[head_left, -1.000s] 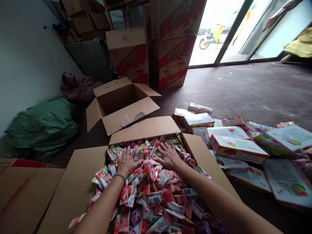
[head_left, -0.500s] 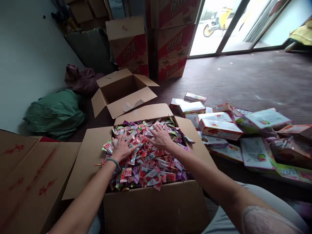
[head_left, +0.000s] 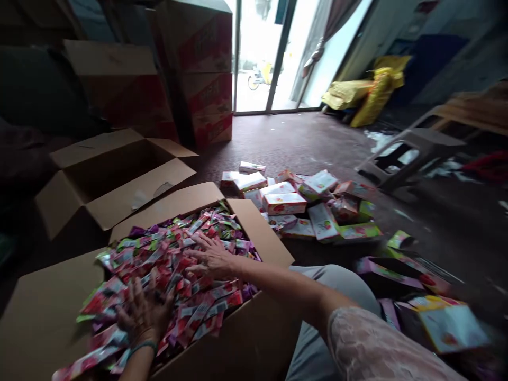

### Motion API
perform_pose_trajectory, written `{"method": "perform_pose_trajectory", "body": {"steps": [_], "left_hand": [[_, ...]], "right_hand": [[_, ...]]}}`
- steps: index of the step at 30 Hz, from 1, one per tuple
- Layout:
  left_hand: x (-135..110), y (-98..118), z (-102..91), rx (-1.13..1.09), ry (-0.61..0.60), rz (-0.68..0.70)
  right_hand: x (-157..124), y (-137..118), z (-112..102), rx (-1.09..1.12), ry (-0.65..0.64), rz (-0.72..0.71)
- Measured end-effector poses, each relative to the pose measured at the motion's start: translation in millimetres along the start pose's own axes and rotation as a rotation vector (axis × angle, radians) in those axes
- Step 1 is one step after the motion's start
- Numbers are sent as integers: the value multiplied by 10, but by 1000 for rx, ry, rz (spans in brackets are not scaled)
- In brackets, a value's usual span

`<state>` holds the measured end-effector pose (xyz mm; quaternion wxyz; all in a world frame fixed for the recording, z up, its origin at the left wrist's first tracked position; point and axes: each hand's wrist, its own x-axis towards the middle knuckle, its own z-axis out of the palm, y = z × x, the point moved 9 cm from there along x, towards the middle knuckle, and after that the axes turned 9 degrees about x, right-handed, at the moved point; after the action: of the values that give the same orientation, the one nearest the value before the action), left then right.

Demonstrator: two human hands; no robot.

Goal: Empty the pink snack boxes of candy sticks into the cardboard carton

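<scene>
A large open cardboard box [head_left: 238, 344] in front of me is heaped with small wrapped packets [head_left: 202, 307] in red, pink, purple and green. My left hand [head_left: 146, 312], a green band at its wrist, lies on the near left part of the heap with fingers spread. Farther back and to the right, my right hand [head_left: 212, 256] rests palm down on the packets, its fingers stretched apart. Neither hand is closed round a packet. Some packets spill over the left side of the box, onto its flap [head_left: 59, 296].
Behind stands another open carton [head_left: 115, 164], with stacked red-and-brown cartons [head_left: 208, 90] beyond. Small printed boxes [head_left: 283, 203] lie piled on the floor to the right, and torn ones [head_left: 448, 323] nearer me. A grey plastic stool [head_left: 413, 153] and yellow sacks [head_left: 353, 92] are farther right.
The view has swung to the right, bringing the stool and sacks into sight. My left hand has come nearer me on the heap; more packets now lie over the left side.
</scene>
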<state>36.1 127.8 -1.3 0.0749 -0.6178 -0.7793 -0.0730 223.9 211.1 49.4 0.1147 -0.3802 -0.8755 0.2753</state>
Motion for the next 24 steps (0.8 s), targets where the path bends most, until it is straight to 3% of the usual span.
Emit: {"method": "perform_pose_trajectory", "body": {"steps": [2,4,6,8,10,12,15,17,20,22,24], "left_hand": [[-7,8,-4,-45,32,15],[-24,33,-35,-90,89,34],[-41,70,-91,-134,168,54],[-40,113,-114,-158,211,78],[-15,116,-80,-153,204,66],[20,91,-10,-135,175,47],[63,48,97,-68,156,57],[84,11,172,0,142,67],[95,-45,273,87,94,66],[87,-64,303,133,61,61],[79,-68,316,184,17,50]], "right_hand": [[-181,274,-489,-71,76,-12],[-507,818,-965,-164,105,118],[-998,1592,-1384,-261,151,447],[-1512,2255,-1537,-315,129,690],[-1872,2721,-1406,-305,77,785],[-2063,3037,-1109,-266,29,823],[-2146,3341,-679,-218,0,878],[-2144,3481,-531,-199,6,903],[-2138,3620,-543,-185,40,949],[-2121,3612,-683,-199,95,1025],[-2001,3434,-906,-187,229,1059]]}}
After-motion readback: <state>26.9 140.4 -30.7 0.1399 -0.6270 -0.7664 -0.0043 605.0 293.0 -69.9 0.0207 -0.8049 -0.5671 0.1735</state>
